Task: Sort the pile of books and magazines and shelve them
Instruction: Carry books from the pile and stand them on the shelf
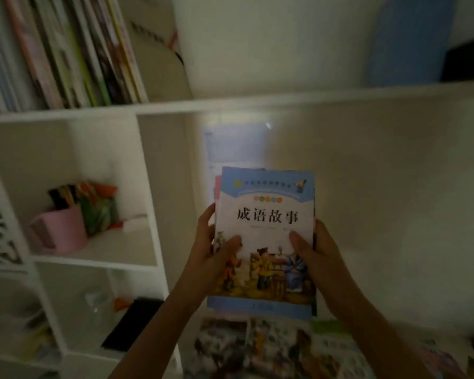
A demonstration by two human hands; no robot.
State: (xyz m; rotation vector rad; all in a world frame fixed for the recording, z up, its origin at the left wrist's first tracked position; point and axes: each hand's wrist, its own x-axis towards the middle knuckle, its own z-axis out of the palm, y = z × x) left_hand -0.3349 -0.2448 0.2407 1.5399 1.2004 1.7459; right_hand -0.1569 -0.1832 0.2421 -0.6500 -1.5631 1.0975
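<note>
Books point(266, 214) in a small stack, held upright and raised before a white shelf unit point(197, 105), cover facing the viewer. The front volume bears a blue-bordered cover with Chinese title characters and an illustration of seated figures; edges of at least one further volume, one of them red, show behind its left side. The left hand point(216, 258) grips the stack's left edge, thumb lying across the cover and fingers curled behind. The right hand point(312, 253) grips the right edge likewise, thumb pressed on the cover. The stack thus lies clamped between both hands, probably so that the volumes stay squared together for carrying to a shelf. Above, the upper shelf already carries a leaning row of thin books point(74, 50), the likely destination. A side compartment holds a pink cup point(60, 231) with coloured items. Below the hands, more illustrated magazines point(271, 348) lie flat, seemingly unsorted.
</note>
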